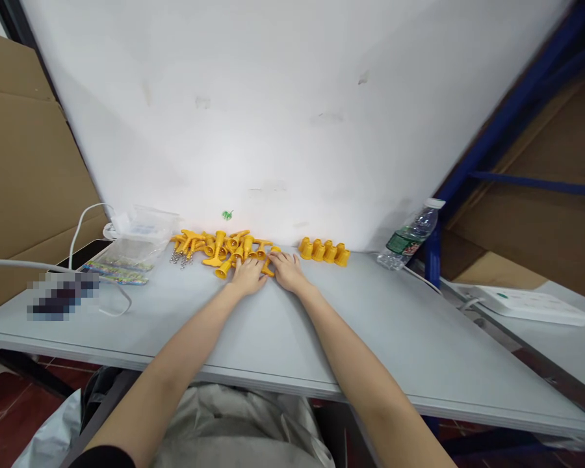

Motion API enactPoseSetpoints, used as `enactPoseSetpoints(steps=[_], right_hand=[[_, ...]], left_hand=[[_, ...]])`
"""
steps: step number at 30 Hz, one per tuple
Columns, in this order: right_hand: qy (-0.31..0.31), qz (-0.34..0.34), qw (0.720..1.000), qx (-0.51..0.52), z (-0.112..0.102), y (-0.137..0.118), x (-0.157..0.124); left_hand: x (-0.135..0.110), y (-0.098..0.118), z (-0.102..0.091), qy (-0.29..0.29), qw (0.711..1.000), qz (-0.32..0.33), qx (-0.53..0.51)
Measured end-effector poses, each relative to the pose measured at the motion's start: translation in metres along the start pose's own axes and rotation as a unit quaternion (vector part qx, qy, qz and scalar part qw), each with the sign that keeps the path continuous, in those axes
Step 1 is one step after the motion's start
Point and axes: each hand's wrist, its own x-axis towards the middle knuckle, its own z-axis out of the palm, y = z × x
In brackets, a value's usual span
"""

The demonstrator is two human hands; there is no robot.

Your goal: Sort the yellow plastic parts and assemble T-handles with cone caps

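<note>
Both hands reach forward to a pile of yellow plastic corkscrews (220, 246) with T-shaped handles and bell-shaped bodies, heaped against the white back wall. My left hand (249, 277) lies palm down at the pile's front edge, its fingers stretched over the pieces and touching them. Beside it, my right hand (288, 272) rests at the pile's right end, fingers extended and apart over a yellow piece. Neither hand visibly grips anything, though the palms are hidden. At the pile's left, metal spirals (181, 259) stick out of several T-handles. A row of yellow bell-shaped bodies (324, 251) stands upright to the right.
A clear plastic bag (149, 227) and a colourful packet (119, 272) lie at the left, near a white cable (73, 227) and a pixelated dark object (61, 298). A water bottle (412, 235) leans at the right. Beyond the grey table (380, 325) sits a white power strip (536, 304).
</note>
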Motion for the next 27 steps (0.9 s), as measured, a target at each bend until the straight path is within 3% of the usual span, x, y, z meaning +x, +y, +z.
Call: enactPoseSetpoints(steps=[7, 11, 15, 18, 27], right_hand=[[0.0, -0.011, 1.0, -0.008, -0.009, 0.0, -0.003], [0.015, -0.049, 0.999, 0.0, -0.02, 0.0, -0.004], [0.085, -0.068, 0.994, -0.019, -0.03, -0.006, -0.004], [0.121, -0.072, 0.99, -0.028, -0.033, -0.014, -0.002], [0.08, -0.052, 0.995, 0.01, -0.025, -0.02, 0.001]], left_hand=[[-0.008, 0.001, -0.003, 0.001, 0.999, 0.031, -0.015], [-0.011, 0.006, -0.009, 0.055, 0.998, 0.037, 0.005], [-0.011, 0.008, -0.021, 0.107, 0.994, -0.014, 0.033], [-0.01, 0.005, -0.027, 0.104, 0.992, -0.062, 0.04], [-0.006, -0.005, -0.023, 0.117, 0.988, -0.085, 0.055]])
